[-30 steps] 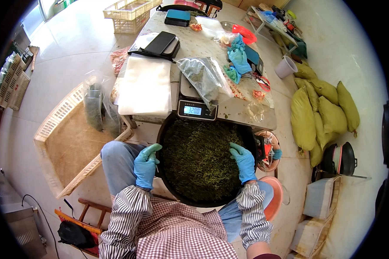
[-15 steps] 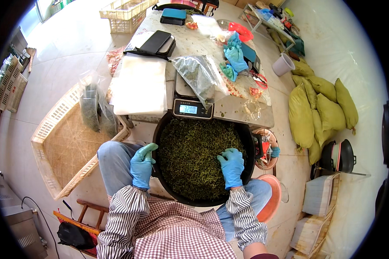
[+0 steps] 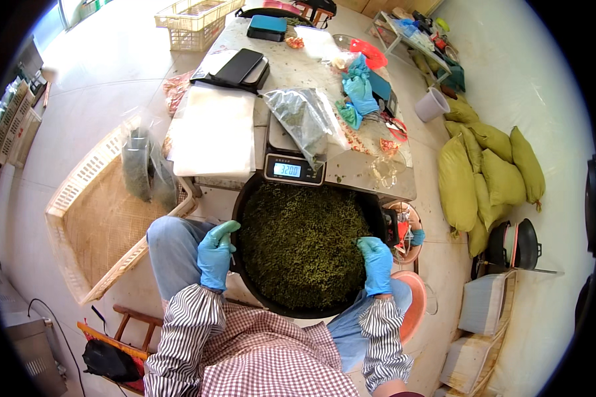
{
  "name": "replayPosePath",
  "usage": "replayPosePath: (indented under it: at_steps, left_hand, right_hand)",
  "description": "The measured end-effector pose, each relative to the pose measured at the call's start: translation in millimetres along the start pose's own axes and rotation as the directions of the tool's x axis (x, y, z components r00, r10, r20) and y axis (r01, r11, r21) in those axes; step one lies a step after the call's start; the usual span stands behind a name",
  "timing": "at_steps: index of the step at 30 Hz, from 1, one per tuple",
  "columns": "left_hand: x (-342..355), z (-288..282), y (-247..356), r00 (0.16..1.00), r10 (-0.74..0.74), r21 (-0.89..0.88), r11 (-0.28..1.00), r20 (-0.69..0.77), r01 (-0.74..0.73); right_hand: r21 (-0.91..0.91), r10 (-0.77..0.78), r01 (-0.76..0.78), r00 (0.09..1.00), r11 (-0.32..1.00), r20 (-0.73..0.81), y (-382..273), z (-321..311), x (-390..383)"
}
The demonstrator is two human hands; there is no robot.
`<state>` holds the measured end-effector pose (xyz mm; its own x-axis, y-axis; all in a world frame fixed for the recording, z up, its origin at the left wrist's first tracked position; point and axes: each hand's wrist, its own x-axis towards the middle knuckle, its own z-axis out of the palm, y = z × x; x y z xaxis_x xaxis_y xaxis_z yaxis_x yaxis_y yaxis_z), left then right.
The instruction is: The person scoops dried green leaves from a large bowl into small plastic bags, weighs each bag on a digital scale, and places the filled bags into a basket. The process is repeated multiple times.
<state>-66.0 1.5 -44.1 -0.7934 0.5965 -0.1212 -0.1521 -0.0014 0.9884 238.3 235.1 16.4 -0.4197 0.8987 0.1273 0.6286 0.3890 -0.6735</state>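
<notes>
A wide black pan (image 3: 242,278) lies across my lap, filled with small dark green dried pellets or leaves (image 3: 301,245). At its left rim is my left hand (image 3: 215,257) in a blue-green glove, a finger stretched toward the rim and the thumb apart; nothing shows in it. My right hand (image 3: 376,264), gloved in blue, is closed at the right side of the pan, fingertips over the edge of the green heap; what its fingers hold, if anything, is hidden. Beyond the pan, a lit digital scale (image 3: 293,169) carries a clear plastic bag (image 3: 301,122) with dark green contents.
The table (image 3: 371,182) holds white sheets (image 3: 215,132), a black scale (image 3: 238,66), blue gloves (image 3: 359,89) and red-handled scissors (image 3: 397,129). At left, a cream crate (image 3: 79,198) contains filled bags (image 3: 137,165). Orange basins (image 3: 414,304) and green sacks (image 3: 460,185) are at right.
My right hand has moved right, from over the green heap to the pan's right side. My left hand has stayed beside the left rim.
</notes>
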Motion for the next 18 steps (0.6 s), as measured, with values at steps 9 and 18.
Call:
replayPosePath:
  at_steps: [9, 18]
  left_hand:
    - [-1.0, 4.0, -0.1, 0.995, 0.093, 0.085, 0.992, -0.021, -0.091]
    - [-2.1, 11.5, 4.5, 0.982, 0.181, 0.131, 0.976, -0.047, -0.174]
  right_hand:
    - [0.646, 0.216, -0.376, 0.924, 0.665, 0.316, -30.8, -15.0, -6.1]
    - [0.801, 0.168, -0.429, 0.903, 0.417, 0.396, -60.3, -7.7, -22.1]
